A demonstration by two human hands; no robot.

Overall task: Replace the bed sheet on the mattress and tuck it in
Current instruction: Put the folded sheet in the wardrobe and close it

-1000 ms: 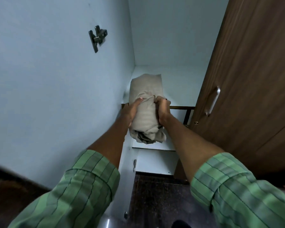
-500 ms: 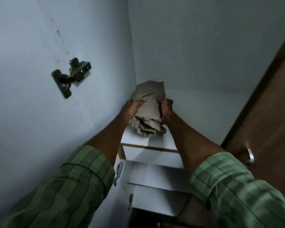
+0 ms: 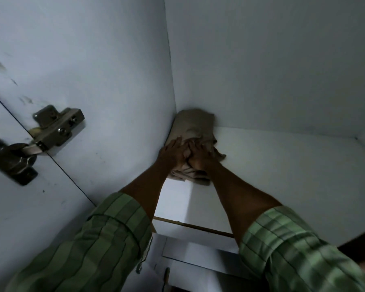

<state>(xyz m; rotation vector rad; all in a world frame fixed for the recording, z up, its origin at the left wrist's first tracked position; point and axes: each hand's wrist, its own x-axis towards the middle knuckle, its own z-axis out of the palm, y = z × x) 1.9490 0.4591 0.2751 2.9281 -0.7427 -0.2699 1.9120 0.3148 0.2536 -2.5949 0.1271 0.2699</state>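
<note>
Two hands work at the centre of the frame, both on one folded bed sheet (image 3: 195,131). The beige bundle lies on a white shelf (image 3: 282,157) inside a wardrobe, and its far end sits in the corner where the side wall (image 3: 114,70) meets the back panel (image 3: 272,60).

Our left hand (image 3: 173,151) lies on the left side of the bundle with the fingers extended and flat against the cloth. It presses and does not clasp. Our right hand (image 3: 199,158) lies on the near right part with the fingers bent into the folds. We cannot tell whether it grips the cloth or only bears down on it.

We judge that the corner placement keeps the loose bundle from unrolling, since two walls support it. The near end overhangs the shelf edge slightly, at the centre of the frame.

A metal door hinge (image 3: 36,140) is fixed at the left of the frame, well apart from the hands. Green checked sleeves (image 3: 105,245) cover both forearms at the bottom.

No mattress is in view, so we judge that the tucking step is not yet under way.
</note>
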